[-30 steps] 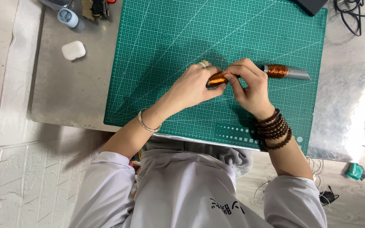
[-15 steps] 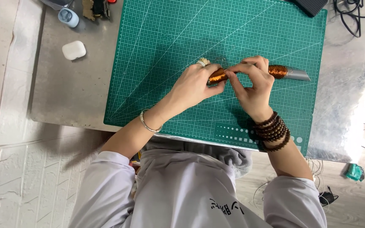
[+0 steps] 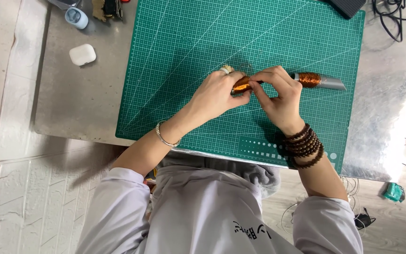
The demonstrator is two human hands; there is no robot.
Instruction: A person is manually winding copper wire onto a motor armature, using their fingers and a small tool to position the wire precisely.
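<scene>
Head view, read left to right: a white case (image 3: 82, 54) lies on the grey table (image 3: 71, 103), well clear of the work. On the green mat (image 3: 189, 56) I see the left hand (image 3: 217, 91) with fingers pinched on the near end of a copper-wound coil (image 3: 241, 84), which sits between both hands just above the mat. The right hand (image 3: 278, 96) has its fingertips closed on the same coil from the other side; I cannot tell whether a loose strand runs between them. A second copper winding on a grey tool (image 3: 316, 81) lies just beyond the right hand, on the mat. Risks, in my judgement: fine wire may slip from the pinch and unwind; uneven pull could kink or snap it; the right wrist's beads (image 3: 304, 146) could snag a strand; a nudge could roll the tool away.
</scene>
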